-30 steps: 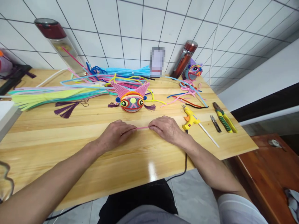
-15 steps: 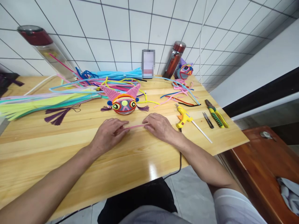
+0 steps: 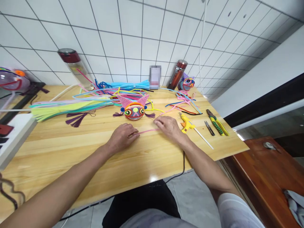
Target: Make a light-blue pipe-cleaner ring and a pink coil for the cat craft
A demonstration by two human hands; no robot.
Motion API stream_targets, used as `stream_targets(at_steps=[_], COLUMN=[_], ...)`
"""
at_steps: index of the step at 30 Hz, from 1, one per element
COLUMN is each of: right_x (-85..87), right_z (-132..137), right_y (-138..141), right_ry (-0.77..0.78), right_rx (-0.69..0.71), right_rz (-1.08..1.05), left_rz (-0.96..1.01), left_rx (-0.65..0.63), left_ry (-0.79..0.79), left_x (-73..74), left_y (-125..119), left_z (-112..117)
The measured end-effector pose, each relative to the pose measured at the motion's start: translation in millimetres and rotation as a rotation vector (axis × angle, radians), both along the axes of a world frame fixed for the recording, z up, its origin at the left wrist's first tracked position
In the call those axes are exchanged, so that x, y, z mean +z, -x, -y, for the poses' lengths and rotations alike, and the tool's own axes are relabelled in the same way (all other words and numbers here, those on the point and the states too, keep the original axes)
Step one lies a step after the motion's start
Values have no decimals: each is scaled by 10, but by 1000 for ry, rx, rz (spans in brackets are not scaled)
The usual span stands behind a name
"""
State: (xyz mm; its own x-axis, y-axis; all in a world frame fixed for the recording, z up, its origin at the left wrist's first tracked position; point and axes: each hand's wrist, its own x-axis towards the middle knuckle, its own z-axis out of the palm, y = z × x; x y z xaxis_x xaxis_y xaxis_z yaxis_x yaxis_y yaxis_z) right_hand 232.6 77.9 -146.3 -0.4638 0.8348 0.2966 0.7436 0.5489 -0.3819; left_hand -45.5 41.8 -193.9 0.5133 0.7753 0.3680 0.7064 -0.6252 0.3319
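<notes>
While both hands are over the middle of the worktop (image 3: 99, 177), a thin pink pipe cleaner (image 3: 149, 130) runs nearly straight between them, roughly parallel to the back edge. The left hand (image 3: 122, 136) has its grip closed on the pipe cleaner's left end, thumb and fingers pinched together. The right hand (image 3: 169, 128), palm down, has its grip closed around the other end, which disappears beneath the bent fingers.

Just behind the hands, toward the back edge, sits a horned figure (image 3: 135, 109) with round eyes, pink horns and a purple tassel at each side. Behind it and to its left lie heaped pipe cleaners, among them a light blue bundle (image 3: 128, 85) along the back edge and a pale yellow bundle (image 3: 52, 110) reaching toward the left edge. A loose purple tassel (image 3: 77, 119) lies in front of the yellow one.

At the back edge stand a clear bottle (image 3: 82, 74) with a dark red lid, a blurred-out phone (image 3: 155, 77) and a red flask (image 3: 177, 75); a second figure (image 3: 186, 83) is by the back right corner. Near the right edge, a yellow glue gun (image 3: 187, 123) with a white stick in its rear lies beside the right hand, then small snips (image 3: 209, 128) and green-and-yellow pliers (image 3: 217, 123).
</notes>
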Motion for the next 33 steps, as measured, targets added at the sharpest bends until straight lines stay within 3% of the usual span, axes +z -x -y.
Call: stream_targets(at_steps=[5, 10, 13, 15, 21, 27, 33], right_x=[446, 696, 660, 594, 414, 366, 362], right_z=[-96, -199, -248, -272, -339, -506, -692], right_y=[-303, -421, -262, -113, 205, 223, 93], right_ry=[-17, 8, 82, 126, 172, 175, 166], right_rx=[-212, -333, -295, -264, -231, -311, -408], right_rz=[-8, 136, 269, 340, 418, 447, 415], left_rz=[-43, -240, -364, -364, -313, -292, -223], left_rx=[21, 89, 139, 151, 140, 152, 120], left_ry=[72, 264, 365, 368, 313, 286, 282], left_x=[70, 413, 588, 618, 459, 378, 417], left_y=[-4, -90, -197, -276, -385, -199, 77], left_z=[3, -20, -51, -63, -14, 27, -18])
